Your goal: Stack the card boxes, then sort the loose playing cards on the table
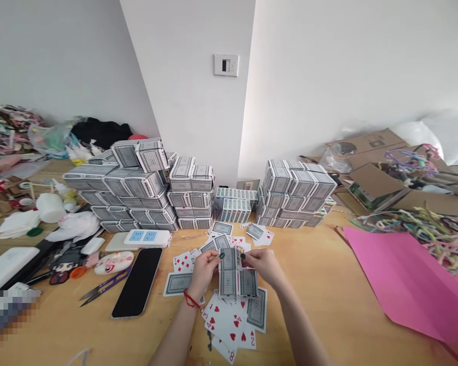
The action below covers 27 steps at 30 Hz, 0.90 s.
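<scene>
A small block folded from playing cards (228,274), with grey patterned backs outward, is held up over the table between both hands. My left hand (204,272), with a red string bracelet at the wrist, pinches its upper left edge. At the upper right edge, the fingers of my right hand (265,265) are closed on the same block; the exact card under the fingertips is hard to make out. Below lie loose face-up playing cards (224,320), mostly hearts, and a face-down card (257,310). More loose cards (178,283) lie to the left and behind.
Stacked card blocks (133,188) stand at the back left, with another stack (297,190) at the back right and small card boxes (234,208) between. A phone (137,282), thread snips (105,286) and a power strip (147,237) lie left. Pink paper (404,284) lies right.
</scene>
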Motion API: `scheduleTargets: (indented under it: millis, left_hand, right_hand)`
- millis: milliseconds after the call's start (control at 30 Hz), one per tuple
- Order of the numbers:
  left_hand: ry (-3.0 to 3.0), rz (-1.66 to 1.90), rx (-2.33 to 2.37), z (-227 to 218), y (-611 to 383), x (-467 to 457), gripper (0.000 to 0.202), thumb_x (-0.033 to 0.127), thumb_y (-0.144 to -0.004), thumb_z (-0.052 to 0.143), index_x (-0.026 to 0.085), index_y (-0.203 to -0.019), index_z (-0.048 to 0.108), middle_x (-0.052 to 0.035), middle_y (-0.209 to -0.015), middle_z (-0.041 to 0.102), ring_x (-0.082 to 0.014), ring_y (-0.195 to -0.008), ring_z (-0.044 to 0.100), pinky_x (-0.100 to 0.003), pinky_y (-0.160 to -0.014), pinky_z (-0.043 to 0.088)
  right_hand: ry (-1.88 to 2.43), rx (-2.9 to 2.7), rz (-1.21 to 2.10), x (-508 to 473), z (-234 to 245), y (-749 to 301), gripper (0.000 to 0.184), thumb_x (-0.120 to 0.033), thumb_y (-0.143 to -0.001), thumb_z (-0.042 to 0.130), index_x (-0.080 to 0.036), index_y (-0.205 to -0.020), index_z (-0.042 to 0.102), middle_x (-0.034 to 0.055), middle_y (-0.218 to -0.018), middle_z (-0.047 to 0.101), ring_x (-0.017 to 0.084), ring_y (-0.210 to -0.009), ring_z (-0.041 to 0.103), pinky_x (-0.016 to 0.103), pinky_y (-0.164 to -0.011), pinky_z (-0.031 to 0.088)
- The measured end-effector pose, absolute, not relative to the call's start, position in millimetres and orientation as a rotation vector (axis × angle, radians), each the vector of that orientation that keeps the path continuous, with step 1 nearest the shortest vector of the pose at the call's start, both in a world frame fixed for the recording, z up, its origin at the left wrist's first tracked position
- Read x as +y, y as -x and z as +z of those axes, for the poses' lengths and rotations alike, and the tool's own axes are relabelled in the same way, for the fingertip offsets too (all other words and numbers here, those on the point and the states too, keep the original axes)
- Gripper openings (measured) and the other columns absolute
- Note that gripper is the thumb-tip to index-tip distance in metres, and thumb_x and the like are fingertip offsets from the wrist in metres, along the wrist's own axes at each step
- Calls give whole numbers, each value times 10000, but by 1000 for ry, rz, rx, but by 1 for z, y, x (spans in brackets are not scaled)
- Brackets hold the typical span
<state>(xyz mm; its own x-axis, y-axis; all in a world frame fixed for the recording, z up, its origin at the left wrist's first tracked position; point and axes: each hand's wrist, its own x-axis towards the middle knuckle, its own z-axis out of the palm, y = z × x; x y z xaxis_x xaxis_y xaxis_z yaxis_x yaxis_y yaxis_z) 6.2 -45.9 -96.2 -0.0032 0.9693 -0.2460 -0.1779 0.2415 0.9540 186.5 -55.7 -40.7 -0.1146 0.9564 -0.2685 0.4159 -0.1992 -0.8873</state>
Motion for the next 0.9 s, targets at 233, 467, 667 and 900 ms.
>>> scheduleTargets:
  millis: [233, 467, 667, 900]
  left_hand:
    - [-856, 1086, 1127, -91, -4, -48, 218, 297, -570, 665, 158, -691, 547, 33, -548, 567, -115, -495, 525, -223, -498, 405]
    - [-917, 1068, 1134, -92, -4, -50, 192, 290, -593, 651, 156, -666, 535, 37, -536, 547, -102, -479, 492, -210, -479, 380]
    - [-1013, 1006, 1139, -97, -4, -48, 191, 307, -610, 652, 155, -631, 539, 53, -453, 493, -92, -426, 448, -196, -443, 321]
    - [-1031, 1006, 1152, -100, -5, -48, 197, 314, -618, 643, 163, -675, 531, 44, -495, 526, -100, -449, 466, -198, -452, 335]
  right_hand:
    - [1268, -1055, 1817, -42, -73, -193, 364, -420, -539, 726, -128, -744, 658, 24, -591, 634, 116, -547, 586, 250, -578, 462]
    - [1305, -1061, 1733, -38, -84, -176, 232, -360, -590, 660, -144, -630, 585, -32, -476, 548, 70, -409, 478, 221, -469, 419]
    - [1466, -1138, 1602, -37, -93, -171, 218, -167, -630, 550, -190, -483, 390, -84, -311, 397, 67, -301, 388, 190, -359, 296]
    - [1432, -1253, 1622, -39, -82, -179, 204, -275, -667, 573, -181, -546, 438, -61, -407, 496, 87, -382, 488, 202, -418, 366]
